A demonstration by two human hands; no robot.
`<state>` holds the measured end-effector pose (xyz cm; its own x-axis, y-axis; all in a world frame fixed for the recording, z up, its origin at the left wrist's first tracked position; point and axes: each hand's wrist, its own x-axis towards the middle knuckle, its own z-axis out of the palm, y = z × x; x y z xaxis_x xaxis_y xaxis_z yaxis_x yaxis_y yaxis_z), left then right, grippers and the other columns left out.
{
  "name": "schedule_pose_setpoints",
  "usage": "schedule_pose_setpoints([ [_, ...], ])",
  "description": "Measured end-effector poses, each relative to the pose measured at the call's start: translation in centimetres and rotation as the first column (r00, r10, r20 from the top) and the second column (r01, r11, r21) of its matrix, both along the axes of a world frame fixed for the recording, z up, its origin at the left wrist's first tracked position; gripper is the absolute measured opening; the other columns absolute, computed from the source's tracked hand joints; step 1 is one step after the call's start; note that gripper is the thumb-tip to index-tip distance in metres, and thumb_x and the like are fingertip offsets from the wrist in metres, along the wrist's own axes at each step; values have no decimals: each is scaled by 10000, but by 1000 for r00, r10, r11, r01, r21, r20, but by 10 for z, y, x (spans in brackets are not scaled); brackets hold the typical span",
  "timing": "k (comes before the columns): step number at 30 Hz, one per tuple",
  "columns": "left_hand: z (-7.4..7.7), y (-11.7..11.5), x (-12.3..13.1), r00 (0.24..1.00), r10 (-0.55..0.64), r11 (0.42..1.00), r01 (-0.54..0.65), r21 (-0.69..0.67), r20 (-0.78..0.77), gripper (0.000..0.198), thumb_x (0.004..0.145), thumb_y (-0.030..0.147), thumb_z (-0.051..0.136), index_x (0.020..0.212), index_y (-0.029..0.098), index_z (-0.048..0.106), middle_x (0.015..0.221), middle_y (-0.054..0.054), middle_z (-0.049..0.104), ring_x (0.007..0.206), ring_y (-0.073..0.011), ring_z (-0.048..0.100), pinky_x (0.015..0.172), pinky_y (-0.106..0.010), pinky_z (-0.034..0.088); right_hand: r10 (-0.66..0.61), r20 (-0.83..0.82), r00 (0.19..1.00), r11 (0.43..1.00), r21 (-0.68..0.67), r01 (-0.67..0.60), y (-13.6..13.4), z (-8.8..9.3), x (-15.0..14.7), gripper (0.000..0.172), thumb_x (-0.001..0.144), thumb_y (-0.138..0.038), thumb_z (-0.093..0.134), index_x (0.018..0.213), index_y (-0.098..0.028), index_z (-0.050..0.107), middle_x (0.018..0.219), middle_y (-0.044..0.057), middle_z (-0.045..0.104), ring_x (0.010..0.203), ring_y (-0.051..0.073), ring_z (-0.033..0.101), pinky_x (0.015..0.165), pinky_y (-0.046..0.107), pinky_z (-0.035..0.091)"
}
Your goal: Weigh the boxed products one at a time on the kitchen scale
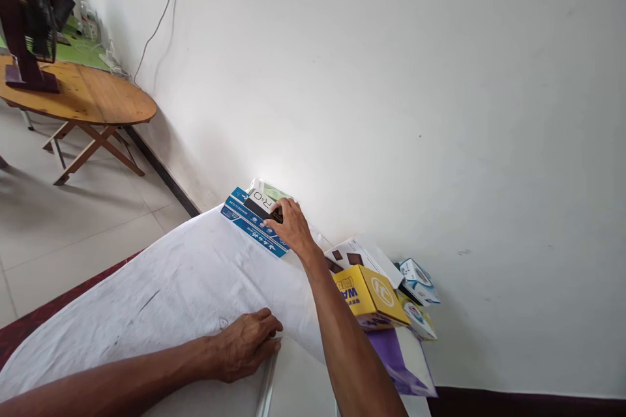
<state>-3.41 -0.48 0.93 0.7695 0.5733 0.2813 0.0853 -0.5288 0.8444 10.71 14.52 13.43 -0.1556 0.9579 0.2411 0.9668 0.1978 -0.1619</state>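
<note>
My right hand [292,227] reaches to the far edge of a table covered by a white cloth [161,300]. Its fingers rest on a small black and white box [261,202] that lies on top of a flat blue and white box [252,223] beside the wall; the fingers curl over the small box's end. My left hand [247,344] lies near the front on the white cloth, fingers bent, pressing down at a fold of the cloth. Nothing else shows in that hand.
A yellow carton [369,295] and several small cartons [415,300] stand against the white wall at the right, with a purple and white box [398,358] in front. A round wooden folding table [83,98] stands on the tiled floor at the far left.
</note>
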Motion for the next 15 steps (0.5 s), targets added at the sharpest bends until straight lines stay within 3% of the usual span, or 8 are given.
schedule_pose_setpoints([
  [4,-2,-1,1,999,-2,1000,1,18,38,228,1030,239,395,1168,178,567,1026,-92,635,881,-203,597,787,-312,488,-9,-38,999,999,38,11,-49,19,2,225,844,-237,701,994,-234,533,1072,68,647,1052,280,612,915,447,500],
  [8,-13,0,3,996,11,1000,-13,12,90,231,1015,192,387,1152,183,573,1002,-82,629,845,-187,590,781,-311,496,-14,-131,991,999,31,18,-139,26,22,212,866,-287,693,999,-260,530,1017,16,658,966,224,627,878,378,501],
  [12,-32,3,8,983,7,990,19,-139,183,291,970,129,414,1225,187,543,1009,-64,614,750,-140,585,700,-270,519,-142,-224,964,989,-71,129,-236,4,50,218,857,-298,688,1031,-267,561,1005,11,675,958,224,651,856,364,527],
  [15,-40,5,10,978,9,963,47,-264,209,307,966,141,404,1239,179,539,1027,-59,605,695,-112,585,653,-249,534,-229,-226,947,969,-149,198,-289,-20,56,238,817,-213,678,1025,-270,576,976,0,674,914,222,662,815,358,549],
])
